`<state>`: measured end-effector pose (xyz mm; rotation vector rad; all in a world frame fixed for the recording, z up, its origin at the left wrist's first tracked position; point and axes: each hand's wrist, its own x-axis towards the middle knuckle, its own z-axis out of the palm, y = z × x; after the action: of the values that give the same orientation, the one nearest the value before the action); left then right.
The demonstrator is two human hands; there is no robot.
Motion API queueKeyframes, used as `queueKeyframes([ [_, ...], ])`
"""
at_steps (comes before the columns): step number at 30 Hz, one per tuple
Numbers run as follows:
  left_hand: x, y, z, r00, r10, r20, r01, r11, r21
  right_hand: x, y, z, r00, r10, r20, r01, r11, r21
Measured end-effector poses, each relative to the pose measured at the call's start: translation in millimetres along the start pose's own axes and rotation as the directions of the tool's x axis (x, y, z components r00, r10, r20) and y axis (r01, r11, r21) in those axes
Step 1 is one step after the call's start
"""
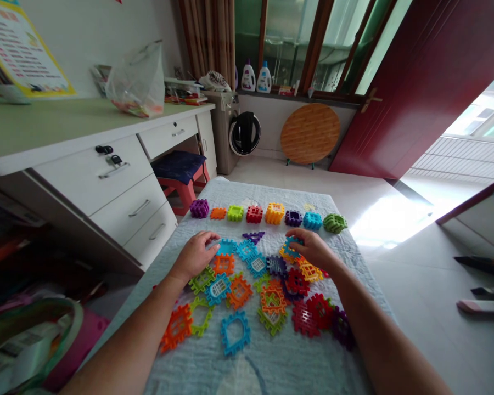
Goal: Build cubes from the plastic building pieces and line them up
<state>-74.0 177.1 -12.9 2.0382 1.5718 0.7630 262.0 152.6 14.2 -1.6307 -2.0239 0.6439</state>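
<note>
Loose plastic building tiles in several colours lie spread over a cloth-covered table (189, 378). At the left of the spread, my left hand (195, 255) is low with its fingers curved and apart, thumb close beside a light blue tile (227, 247); whether they touch is unclear. On the other side, my right hand (310, 248) grips a blue tile (292, 247) over yellow ones, its fingers partly covering it. Between the hands are a purple triangular tile (253, 237), another light blue tile (257, 265) and a dark purple tile (276, 265). An orange tile (224, 264) sits below the left fingers.
Along the table's far side runs a row of colour-sorted stacks, including a red stack (254, 214), a yellow stack (275, 213) and a green stack (335, 223). A white desk (107, 181) and a stool (179, 167) stand left; a washing machine (224, 131) is behind.
</note>
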Motion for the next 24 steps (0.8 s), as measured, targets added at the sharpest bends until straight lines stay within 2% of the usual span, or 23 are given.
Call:
queueKeyframes([
  [3, 0, 0, 0.1, 1.000, 0.001, -0.006, -0.001, 1.000, -0.006, 1, -3, 3, 0.991, -0.069, -0.112, 0.043, 0.975, -0.218],
  [5, 0, -1, 0.0, 1.000, 0.002, -0.009, -0.003, 1.000, -0.008, 0, -15, 5, 0.985, -0.131, -0.112, 0.097, 0.958, -0.269],
  [8, 0, -1, -0.2, 1.000, 0.007, -0.010, -0.007, 1.000, -0.012, -2, -46, 13, 0.964, -0.255, 0.080, 0.266, 0.935, -0.234],
  [11, 0, 0, -0.6, 1.000, 0.008, -0.017, -0.008, 1.000, -0.027, -5, -76, 28, 0.898, -0.334, 0.286, 0.407, 0.877, -0.256],
  [16, -1, 4, -2.3, 1.000, 0.016, -0.020, -0.017, 1.000, -0.022, -8, -95, 47, 0.893, -0.288, 0.346, 0.422, 0.802, -0.424],
  [21, -2, 7, -2.6, 0.999, 0.026, -0.019, -0.026, 0.999, -0.025, -2, -98, 46, 0.890, -0.281, 0.360, 0.429, 0.784, -0.450],
  [24, -1, 6, -1.7, 0.999, 0.033, -0.021, -0.033, 0.999, -0.027, 5, -99, 41, 0.911, -0.275, 0.307, 0.388, 0.824, -0.414],
])
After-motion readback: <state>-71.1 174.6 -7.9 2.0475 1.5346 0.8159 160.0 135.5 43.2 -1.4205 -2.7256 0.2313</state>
